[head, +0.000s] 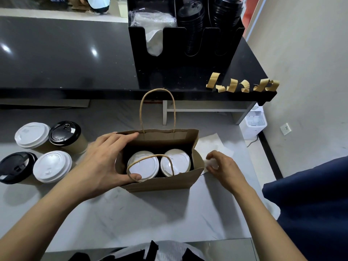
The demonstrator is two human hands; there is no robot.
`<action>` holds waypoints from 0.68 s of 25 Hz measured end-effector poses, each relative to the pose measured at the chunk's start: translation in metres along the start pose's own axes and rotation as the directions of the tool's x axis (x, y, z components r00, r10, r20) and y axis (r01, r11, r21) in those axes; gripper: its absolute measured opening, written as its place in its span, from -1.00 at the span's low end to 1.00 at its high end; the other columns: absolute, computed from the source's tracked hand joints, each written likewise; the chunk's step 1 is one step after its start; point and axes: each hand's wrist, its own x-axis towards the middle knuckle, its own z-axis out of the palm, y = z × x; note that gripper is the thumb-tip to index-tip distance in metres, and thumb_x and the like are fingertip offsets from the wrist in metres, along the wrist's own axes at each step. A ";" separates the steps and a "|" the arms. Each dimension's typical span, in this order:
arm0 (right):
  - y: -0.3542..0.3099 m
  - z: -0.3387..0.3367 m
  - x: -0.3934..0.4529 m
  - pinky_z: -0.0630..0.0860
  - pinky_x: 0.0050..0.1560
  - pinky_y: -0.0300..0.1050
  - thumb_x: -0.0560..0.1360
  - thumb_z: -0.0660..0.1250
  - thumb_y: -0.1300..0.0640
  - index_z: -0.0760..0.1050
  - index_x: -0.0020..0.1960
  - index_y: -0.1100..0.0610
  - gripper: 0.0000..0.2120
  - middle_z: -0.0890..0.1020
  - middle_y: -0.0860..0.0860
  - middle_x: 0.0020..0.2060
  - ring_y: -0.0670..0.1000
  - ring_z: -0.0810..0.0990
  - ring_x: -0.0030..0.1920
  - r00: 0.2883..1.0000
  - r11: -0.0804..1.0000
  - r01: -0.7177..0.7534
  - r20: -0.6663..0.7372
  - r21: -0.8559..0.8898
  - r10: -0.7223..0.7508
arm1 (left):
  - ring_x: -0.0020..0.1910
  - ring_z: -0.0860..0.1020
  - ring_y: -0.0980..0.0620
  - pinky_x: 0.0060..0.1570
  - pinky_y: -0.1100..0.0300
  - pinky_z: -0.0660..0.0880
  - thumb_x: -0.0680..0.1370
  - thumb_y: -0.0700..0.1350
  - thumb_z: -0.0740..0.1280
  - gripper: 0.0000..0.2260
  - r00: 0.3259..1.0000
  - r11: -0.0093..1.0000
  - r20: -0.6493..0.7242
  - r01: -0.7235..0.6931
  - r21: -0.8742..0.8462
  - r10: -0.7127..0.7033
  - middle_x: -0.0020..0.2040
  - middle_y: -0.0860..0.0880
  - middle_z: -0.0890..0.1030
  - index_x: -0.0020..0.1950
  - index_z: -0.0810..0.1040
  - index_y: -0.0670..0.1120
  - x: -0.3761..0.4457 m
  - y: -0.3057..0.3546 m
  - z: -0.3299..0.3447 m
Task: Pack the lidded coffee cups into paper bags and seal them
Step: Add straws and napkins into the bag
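A brown paper bag (162,182) stands open on the white counter, with two white-lidded cups (143,165) (176,162) side by side inside. My left hand (102,162) grips the bag's left end, fingers on the far rim and thumb over the near rim by the front handle. My right hand (224,167) is at the bag's right end, its curled fingers pinching a white paper (211,162) lying there. Several more lidded cups stand at the left: two white-lidded (32,134) (52,165) and two black-lidded (64,132) (16,166).
Several curled strips of brown tape (243,84) hang off the edge of the black shelf at the right. A black organiser (186,53) with stacked black lids and napkins stands on that shelf. White paper sheets (212,145) lie to the right of the bag.
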 end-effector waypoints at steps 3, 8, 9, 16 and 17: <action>-0.002 0.007 -0.006 0.47 -0.12 -0.04 0.46 0.39 0.25 0.38 0.20 -0.10 -0.57 0.58 -0.03 -0.09 0.11 0.55 -0.05 0.992 0.989 -0.002 0.125 -0.146 0.020 | 0.47 0.29 -0.05 0.42 -0.07 0.33 0.23 0.50 0.33 -0.04 1.000 1.000 0.018 0.009 0.008 -0.009 0.40 0.14 0.44 0.58 0.26 0.19 0.000 -0.001 0.000; -0.010 0.008 -0.010 0.47 -0.17 0.10 0.48 0.38 0.29 -0.01 0.63 -0.16 -0.09 0.51 0.04 -0.28 0.16 0.50 -0.23 0.988 0.991 -0.130 -0.080 0.044 0.133 | 0.47 0.28 -0.05 0.43 -0.06 0.32 0.22 0.50 0.31 -0.03 0.999 1.000 0.032 0.013 0.016 -0.014 0.42 0.14 0.43 0.59 0.23 0.20 0.000 0.000 -0.001; -0.015 0.003 -0.008 0.47 -0.14 0.09 0.49 0.39 0.27 0.04 0.62 -0.12 -0.15 0.53 0.02 -0.27 0.17 0.52 -0.22 0.968 0.972 -0.192 -0.137 0.132 0.210 | 0.48 0.27 -0.05 0.44 -0.06 0.31 0.22 0.51 0.31 -0.03 0.999 1.000 0.041 0.015 0.019 -0.016 0.43 0.14 0.42 0.59 0.22 0.20 0.000 0.000 -0.001; -0.058 -0.045 -0.002 0.54 -0.17 -0.08 0.46 0.53 0.19 0.64 -0.09 -0.07 -0.83 0.67 -0.11 -0.26 -0.09 0.55 -0.30 0.883 0.805 -0.183 -0.266 0.565 0.388 | 0.47 0.27 -0.05 0.45 -0.05 0.28 0.21 0.50 0.30 -0.02 0.998 1.000 0.056 0.001 0.022 -0.002 0.42 0.13 0.42 0.59 0.22 0.19 0.001 0.003 -0.002; -0.067 -0.052 -0.001 0.55 -0.18 -0.02 0.47 0.52 0.20 0.64 -0.08 -0.06 -0.83 0.63 -0.13 -0.32 -0.11 0.53 -0.33 0.874 0.793 -0.130 -0.309 0.595 0.375 | 0.47 0.26 -0.04 0.46 -0.03 0.27 0.21 0.50 0.30 -0.01 0.998 1.000 0.062 0.004 0.021 -0.005 0.42 0.14 0.41 0.59 0.21 0.20 0.001 0.004 -0.002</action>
